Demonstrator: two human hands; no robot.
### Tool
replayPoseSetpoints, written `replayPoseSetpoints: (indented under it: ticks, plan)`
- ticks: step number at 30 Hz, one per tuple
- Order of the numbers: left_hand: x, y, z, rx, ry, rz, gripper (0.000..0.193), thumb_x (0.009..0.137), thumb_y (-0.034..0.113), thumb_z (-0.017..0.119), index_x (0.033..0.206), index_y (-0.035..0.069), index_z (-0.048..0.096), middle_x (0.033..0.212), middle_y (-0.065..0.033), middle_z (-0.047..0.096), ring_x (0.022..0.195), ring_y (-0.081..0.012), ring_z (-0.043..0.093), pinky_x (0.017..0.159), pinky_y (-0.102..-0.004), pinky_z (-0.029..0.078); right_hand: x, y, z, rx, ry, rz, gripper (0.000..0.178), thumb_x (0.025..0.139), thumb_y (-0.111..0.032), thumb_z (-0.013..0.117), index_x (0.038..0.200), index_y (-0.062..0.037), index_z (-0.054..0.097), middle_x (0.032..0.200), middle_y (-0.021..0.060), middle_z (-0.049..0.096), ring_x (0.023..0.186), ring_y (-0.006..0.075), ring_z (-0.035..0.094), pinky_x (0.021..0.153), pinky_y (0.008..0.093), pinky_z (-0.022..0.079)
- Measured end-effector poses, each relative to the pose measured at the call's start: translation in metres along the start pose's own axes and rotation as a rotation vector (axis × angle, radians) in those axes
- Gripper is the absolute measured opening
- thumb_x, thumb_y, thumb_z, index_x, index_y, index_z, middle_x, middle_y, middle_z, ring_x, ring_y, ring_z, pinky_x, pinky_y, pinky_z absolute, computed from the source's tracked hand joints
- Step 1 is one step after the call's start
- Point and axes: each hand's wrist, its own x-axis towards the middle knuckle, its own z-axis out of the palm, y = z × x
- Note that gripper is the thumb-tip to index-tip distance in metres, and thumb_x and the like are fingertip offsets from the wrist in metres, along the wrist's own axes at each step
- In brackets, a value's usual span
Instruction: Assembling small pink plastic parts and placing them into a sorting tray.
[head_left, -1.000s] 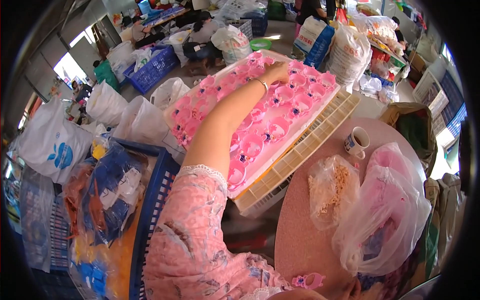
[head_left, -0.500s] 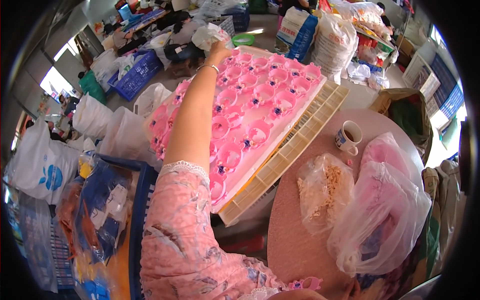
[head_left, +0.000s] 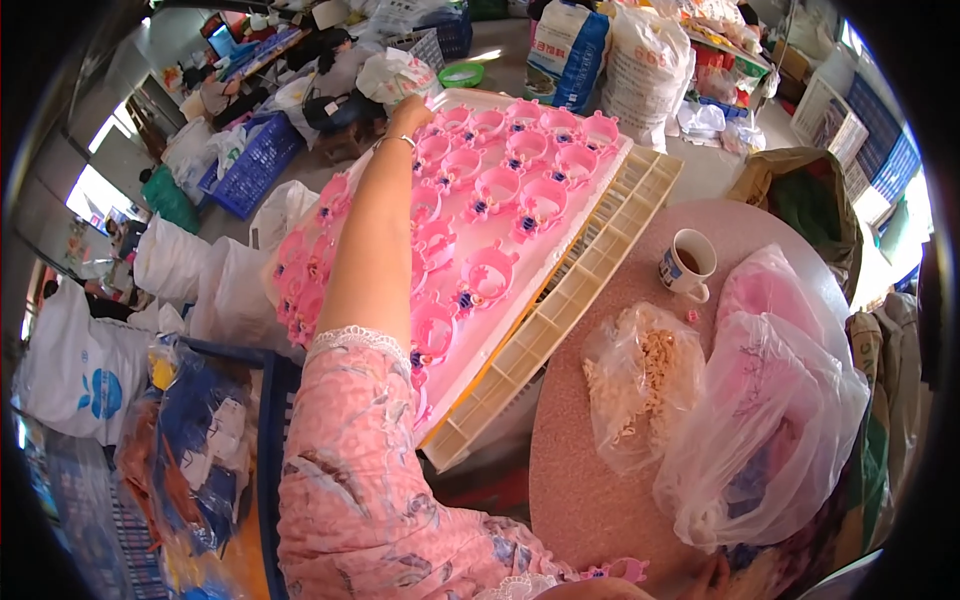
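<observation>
Round pink table unchanged; left hand now reaches the pink tray's far corner, grip unclear.

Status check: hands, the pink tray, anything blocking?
Left hand stretched to far corner of white tray of pink rings. Right hand barely visible at bottom edge. Cup and bags beside the tray, nothing blocking.

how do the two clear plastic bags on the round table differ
The smaller clear bag holds pale beige pieces; the larger clear bag holds pink parts with a few blue ones showing. The smaller bag lies low and slumped; the larger bag bulges high and is far fuller. The smaller bag sits nearer the cream lattice tray; the larger bag lies toward the round table edge on the right. Both are thin, crinkled plastic on the table.
</observation>
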Motion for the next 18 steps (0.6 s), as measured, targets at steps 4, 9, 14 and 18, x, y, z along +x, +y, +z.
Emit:
replayPoseSetpoints:
  ticks: [4, 9, 14, 18]
  plan:
    - [0.009, -0.028, 0.005, -0.745, 0.123, -0.267, 0.039, 0.08, 0.032, 0.073, 0.104, 0.002, 0.067, 0.096, -0.0168, 0.07, 0.082, -0.0265, 0.068, 0.073, -0.0377, 0.052, 0.015, -0.039, -0.003, -0.229, -0.092, 0.462, 0.031, 0.089, -0.021, 0.067, 0.106, 0.0052, 0.066, 0.091, 0.0157, 0.07, 0.084, 0.0251, 0.066, 0.073, 0.0322, 0.053]
    - [0.015, -0.04, -0.015, -1.635, -0.08, -0.514, 0.02, 0.087, 0.017, 0.064, 0.099, 0.001, 0.063, 0.086, -0.0125, 0.066, 0.077, -0.0233, 0.063, 0.072, -0.0376, 0.049, 0.034, -0.087, -0.001, 0.23, 0.072, 0.598, 0.04, 0.09, -0.029, 0.067, 0.109, 0.0065, 0.063, 0.09, 0.0165, 0.068, 0.078, 0.0229, 0.064, 0.068, 0.031, 0.054]
    - [0.027, -0.181, -0.166, -2.347, -0.965, 0.34, 0.017, 0.088, 0.003, 0.053, 0.105, 0.003, 0.054, 0.101, -0.0118, 0.057, 0.086, -0.0273, 0.055, 0.074, -0.0402, 0.045, 0.027, -0.056, 0.001, 0.653, 0.026, 0.493, 0.035, 0.09, -0.023, 0.066, 0.11, 0.0057, 0.063, 0.093, 0.0169, 0.068, 0.079, 0.0227, 0.064, 0.067, 0.0305, 0.054]
    - [-0.029, -0.011, -0.02, -2.253, -0.417, -0.451, 0.021, 0.086, 0.027, 0.069, 0.091, 0.011, 0.057, 0.084, -0.0036, 0.055, 0.074, -0.0209, 0.05, 0.066, -0.0408, 0.039, 0.022, -0.082, -0.018, 0.525, 0.139, 0.452, 0.026, 0.09, -0.013, 0.066, 0.109, 0.0038, 0.066, 0.097, 0.017, 0.069, 0.084, 0.0234, 0.064, 0.067, 0.03, 0.054]
